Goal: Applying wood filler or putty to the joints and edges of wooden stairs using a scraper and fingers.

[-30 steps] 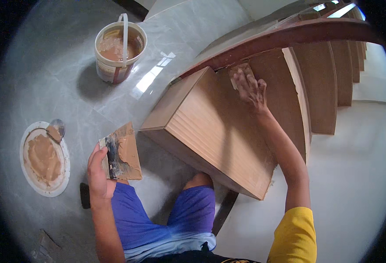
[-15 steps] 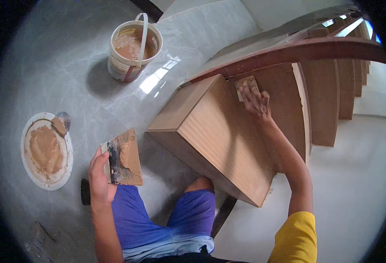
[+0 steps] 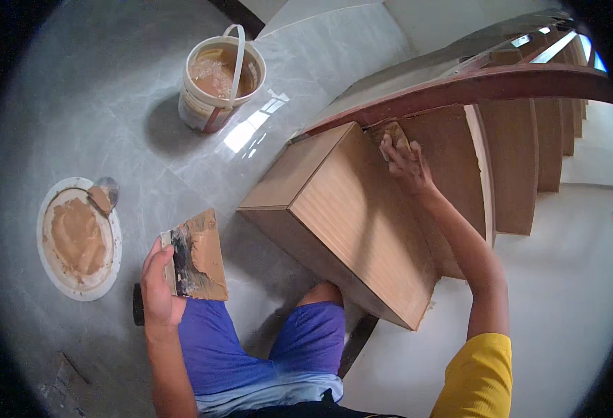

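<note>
Glossy grey, faintly veined floor tiles are mirroring a bright, paned patch of light. A pale wall is standing beyond, while a curved dark red beam is sweeping past upper wooden steps. A broad white surface is filling the lower right.

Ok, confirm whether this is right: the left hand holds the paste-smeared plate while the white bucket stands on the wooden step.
Wrong place for the white bucket: the head view shows it on the grey floor. The left hand does hold the paste-smeared plate.
</note>
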`<state>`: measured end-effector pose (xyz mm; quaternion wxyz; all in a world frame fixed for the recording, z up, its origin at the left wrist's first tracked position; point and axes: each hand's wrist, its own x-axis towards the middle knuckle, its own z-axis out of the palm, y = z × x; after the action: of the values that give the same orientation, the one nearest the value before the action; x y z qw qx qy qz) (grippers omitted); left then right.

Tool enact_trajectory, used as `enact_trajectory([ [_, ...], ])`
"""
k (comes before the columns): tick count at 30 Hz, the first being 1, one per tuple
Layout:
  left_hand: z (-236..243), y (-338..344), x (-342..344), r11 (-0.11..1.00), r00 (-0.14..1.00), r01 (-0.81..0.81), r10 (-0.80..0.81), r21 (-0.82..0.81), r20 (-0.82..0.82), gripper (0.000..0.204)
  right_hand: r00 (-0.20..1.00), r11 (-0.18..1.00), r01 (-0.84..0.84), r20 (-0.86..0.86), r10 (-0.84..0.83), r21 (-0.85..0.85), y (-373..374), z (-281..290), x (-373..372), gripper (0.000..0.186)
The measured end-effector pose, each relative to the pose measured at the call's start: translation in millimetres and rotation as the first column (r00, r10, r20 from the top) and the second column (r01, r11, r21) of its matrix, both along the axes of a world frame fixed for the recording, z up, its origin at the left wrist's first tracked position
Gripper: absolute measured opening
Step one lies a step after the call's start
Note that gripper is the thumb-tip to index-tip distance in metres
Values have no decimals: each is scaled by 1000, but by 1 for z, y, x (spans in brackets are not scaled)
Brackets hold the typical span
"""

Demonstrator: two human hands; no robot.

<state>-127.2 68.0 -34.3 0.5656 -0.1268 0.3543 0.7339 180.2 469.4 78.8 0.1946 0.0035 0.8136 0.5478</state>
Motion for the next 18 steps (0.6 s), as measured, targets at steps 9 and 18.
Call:
enact_trajectory([
  [9, 22, 5, 14, 989, 997, 77, -79, 125, 10, 41, 966, 983, 47, -244, -90, -176, -32, 35, -11, 44],
  [18, 37, 6, 30, 997, 999, 38, -37, 70, -9, 37, 974, 972, 220, -67, -214, 81, -5, 38, 32, 47],
])
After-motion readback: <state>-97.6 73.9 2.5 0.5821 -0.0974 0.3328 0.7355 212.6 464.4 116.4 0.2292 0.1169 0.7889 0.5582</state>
